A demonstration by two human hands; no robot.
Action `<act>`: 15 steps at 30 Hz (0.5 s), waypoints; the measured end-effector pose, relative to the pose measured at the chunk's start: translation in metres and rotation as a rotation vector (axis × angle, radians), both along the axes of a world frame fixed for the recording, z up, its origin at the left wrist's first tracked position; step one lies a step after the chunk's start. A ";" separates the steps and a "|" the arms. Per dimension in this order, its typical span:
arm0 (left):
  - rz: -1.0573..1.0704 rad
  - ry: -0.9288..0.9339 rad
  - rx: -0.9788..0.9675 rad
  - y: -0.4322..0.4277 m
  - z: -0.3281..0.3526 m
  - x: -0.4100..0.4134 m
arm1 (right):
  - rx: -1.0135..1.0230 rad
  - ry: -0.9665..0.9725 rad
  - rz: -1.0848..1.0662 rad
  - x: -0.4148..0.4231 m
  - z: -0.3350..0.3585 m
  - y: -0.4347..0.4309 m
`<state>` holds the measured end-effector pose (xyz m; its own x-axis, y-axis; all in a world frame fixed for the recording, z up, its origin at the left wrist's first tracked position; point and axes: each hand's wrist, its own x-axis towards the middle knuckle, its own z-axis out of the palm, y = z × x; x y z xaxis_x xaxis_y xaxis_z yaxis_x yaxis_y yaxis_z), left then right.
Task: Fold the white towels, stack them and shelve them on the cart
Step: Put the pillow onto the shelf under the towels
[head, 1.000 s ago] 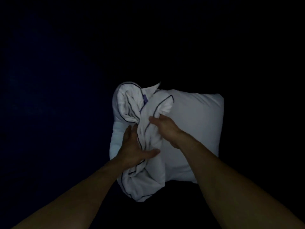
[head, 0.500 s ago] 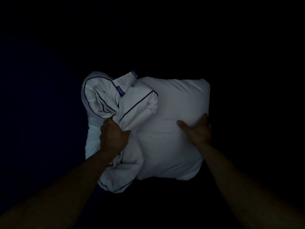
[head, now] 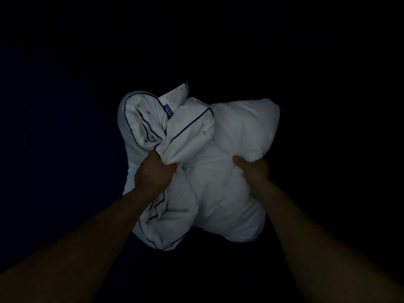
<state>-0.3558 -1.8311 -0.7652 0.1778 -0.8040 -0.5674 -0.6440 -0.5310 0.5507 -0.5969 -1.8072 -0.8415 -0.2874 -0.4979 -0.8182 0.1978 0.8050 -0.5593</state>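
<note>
A white pillow [head: 231,189] fills the middle of the dark view. Bunched over its left side is a white cover with thin dark piping [head: 185,132], and a printed label [head: 175,99] sticks up at the top. My left hand [head: 153,173] grips a bunch of that piped fabric. My right hand [head: 253,169] squeezes the pillow's right edge, thumb on top, and the pillow is pinched in at the waist there. No towels or cart can be seen.
Everything around the pillow is near black. A faint dark blue area [head: 43,127] shows at the left. No surfaces, edges or other objects can be made out.
My right hand let go of the bunched cover, moved to the pillow's right edge and now squeezes it inward. My left hand closed into a fist on the piped fabric.
</note>
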 end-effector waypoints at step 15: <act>-0.070 0.056 -0.075 0.049 0.329 -0.084 | -0.334 0.003 0.049 -0.068 0.348 0.055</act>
<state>-0.4396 -1.7825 -0.4363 0.0891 -0.8542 -0.5122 -0.6450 -0.4414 0.6238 -0.6648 -1.7523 -0.4931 -0.2584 -0.7518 -0.6067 0.1615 0.5856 -0.7944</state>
